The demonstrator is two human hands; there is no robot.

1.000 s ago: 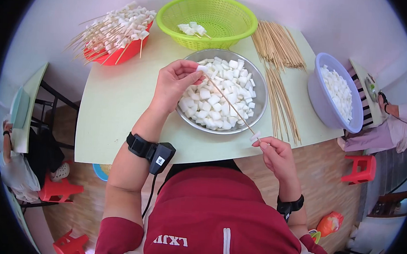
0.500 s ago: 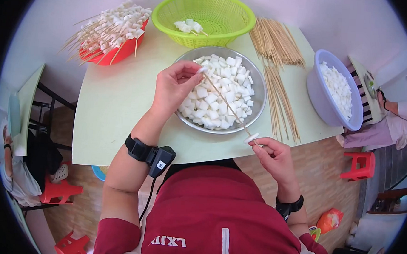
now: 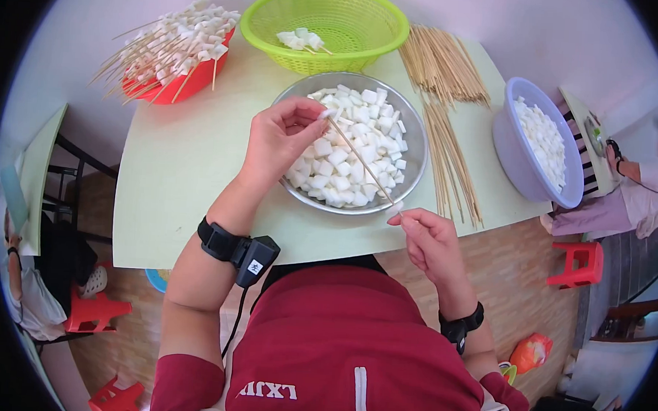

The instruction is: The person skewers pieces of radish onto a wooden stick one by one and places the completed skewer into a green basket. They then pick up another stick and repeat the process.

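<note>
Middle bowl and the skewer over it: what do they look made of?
Bowl: metal, probably stainless steel; grey, glossy rim and wall with reflections. Skewer: probably bamboo or wood; thin, pale tan, matte, like the loose sticks beside it.

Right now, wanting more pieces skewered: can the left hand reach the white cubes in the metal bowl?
Probably yes: left hand sits at the metal bowl rim, white cubes uncovered beside it; fingertips pinch one.
</note>
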